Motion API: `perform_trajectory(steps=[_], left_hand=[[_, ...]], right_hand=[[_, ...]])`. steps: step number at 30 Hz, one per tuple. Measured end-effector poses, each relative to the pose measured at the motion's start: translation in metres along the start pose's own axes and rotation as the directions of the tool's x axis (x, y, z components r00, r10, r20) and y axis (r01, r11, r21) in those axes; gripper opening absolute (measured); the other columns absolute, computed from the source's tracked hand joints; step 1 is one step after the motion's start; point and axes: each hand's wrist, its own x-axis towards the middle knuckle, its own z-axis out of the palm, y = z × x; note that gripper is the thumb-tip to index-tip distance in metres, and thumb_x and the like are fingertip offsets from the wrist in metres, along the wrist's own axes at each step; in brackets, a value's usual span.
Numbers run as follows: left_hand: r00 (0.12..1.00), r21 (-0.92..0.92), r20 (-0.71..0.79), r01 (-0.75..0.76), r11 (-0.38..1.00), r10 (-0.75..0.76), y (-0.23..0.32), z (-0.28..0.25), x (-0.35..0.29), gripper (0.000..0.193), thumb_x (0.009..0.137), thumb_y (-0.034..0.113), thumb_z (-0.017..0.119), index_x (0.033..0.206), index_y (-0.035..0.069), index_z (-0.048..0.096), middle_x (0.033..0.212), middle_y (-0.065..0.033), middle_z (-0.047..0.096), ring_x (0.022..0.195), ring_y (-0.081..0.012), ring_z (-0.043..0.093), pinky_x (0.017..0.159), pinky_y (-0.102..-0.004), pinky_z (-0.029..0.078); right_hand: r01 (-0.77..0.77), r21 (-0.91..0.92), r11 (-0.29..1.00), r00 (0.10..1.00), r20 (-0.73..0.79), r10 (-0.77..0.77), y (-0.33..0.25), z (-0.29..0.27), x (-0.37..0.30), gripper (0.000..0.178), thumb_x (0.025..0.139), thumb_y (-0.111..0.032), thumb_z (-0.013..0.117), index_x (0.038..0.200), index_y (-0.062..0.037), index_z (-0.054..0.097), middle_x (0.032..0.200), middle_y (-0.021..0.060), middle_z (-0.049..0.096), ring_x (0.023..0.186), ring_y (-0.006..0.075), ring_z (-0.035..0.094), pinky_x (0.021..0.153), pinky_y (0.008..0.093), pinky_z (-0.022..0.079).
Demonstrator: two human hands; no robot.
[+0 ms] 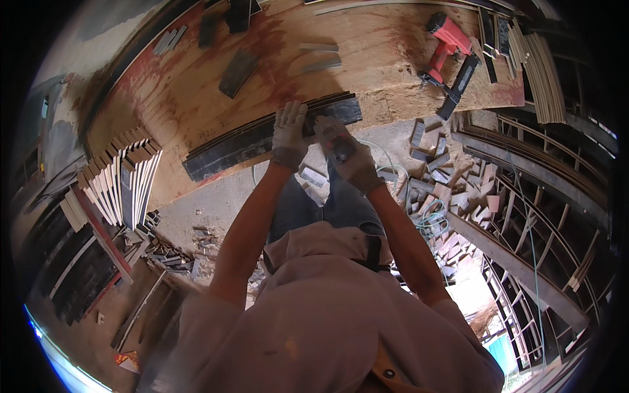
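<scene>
A stack of long, dark, narrow boards (232,148) lies along the near edge of the wooden workbench (177,124). My left hand (289,131), in a pale glove, rests on top of the boards with its fingers stretched out. Just right of it, my gloved right hand (357,164) is wrapped round a small hand-held power tool (339,147) with a dark rounded end and some red on its body. The tool's front points at the boards; its tip is blurred, so I cannot tell whether it touches them.
A red and black nail gun (449,49) lies at the bench's right. Dark offcuts (239,72) are scattered behind the boards. Bundled strips (124,177) stand at the left, and more strips (540,75) at the far right. Wood scraps (452,196) and a thin hose (432,219) cover the floor.
</scene>
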Motion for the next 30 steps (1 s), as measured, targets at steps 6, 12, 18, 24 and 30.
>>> perform_trajectory(steps=[6,12,18,24,30], left_hand=[[1.000,0.007,-0.003,-0.020,1.000,0.020,-0.004,0.003,-0.005,0.093,0.065,0.032,0.088,0.146,0.010,0.047,0.153,-0.0134,0.045,0.145,-0.0313,0.037,0.123,-0.0484,0.023],[1.000,0.003,-0.016,0.002,1.000,-0.002,-0.003,0.001,-0.003,0.094,0.065,0.034,0.088,0.146,0.010,0.048,0.151,-0.0127,0.048,0.143,-0.0306,0.040,0.122,-0.0480,0.024],[1.000,0.015,-0.011,-0.012,1.000,0.012,-0.006,0.004,-0.003,0.095,0.066,0.039,0.086,0.148,0.012,0.046,0.152,-0.0117,0.046,0.143,-0.0294,0.040,0.122,-0.0479,0.025],[0.997,0.073,-0.018,-0.074,0.995,0.076,-0.005,-0.001,-0.004,0.099,0.066,0.045,0.085,0.150,0.013,0.043,0.150,-0.0104,0.047,0.142,-0.0301,0.039,0.119,-0.0476,0.027],[0.993,0.302,0.092,-0.103,0.948,0.079,-0.019,-0.024,-0.015,0.091,0.080,0.059,0.067,0.148,0.005,0.042,0.144,-0.0125,0.048,0.135,-0.0323,0.042,0.113,-0.0484,0.031]], right_hand=[[-0.016,-0.086,0.996,1.000,0.026,0.018,0.000,0.004,-0.004,0.046,0.078,-0.040,0.081,0.106,-0.0051,0.068,0.084,0.0202,0.072,0.084,0.0408,0.071,0.071,0.0468,0.058],[-0.033,-0.108,0.994,0.998,0.055,0.039,-0.004,-0.005,-0.013,0.047,0.074,-0.025,0.079,0.115,-0.0075,0.065,0.095,0.0222,0.072,0.092,0.0419,0.070,0.080,0.0483,0.058],[0.001,-0.060,0.998,0.998,0.059,0.002,0.009,0.000,-0.011,0.044,0.073,-0.026,0.080,0.109,-0.0053,0.067,0.092,0.0215,0.073,0.090,0.0418,0.070,0.078,0.0476,0.058],[-0.022,-0.099,0.995,0.999,0.036,0.026,0.007,-0.004,-0.016,0.043,0.071,-0.024,0.079,0.107,-0.0038,0.068,0.089,0.0215,0.073,0.090,0.0417,0.070,0.075,0.0466,0.058],[0.431,-0.376,0.820,0.895,0.064,-0.441,0.064,0.006,-0.056,0.024,0.086,-0.018,0.071,0.108,-0.0080,0.069,0.091,0.0105,0.067,0.083,0.0268,0.064,0.075,0.0415,0.051]])
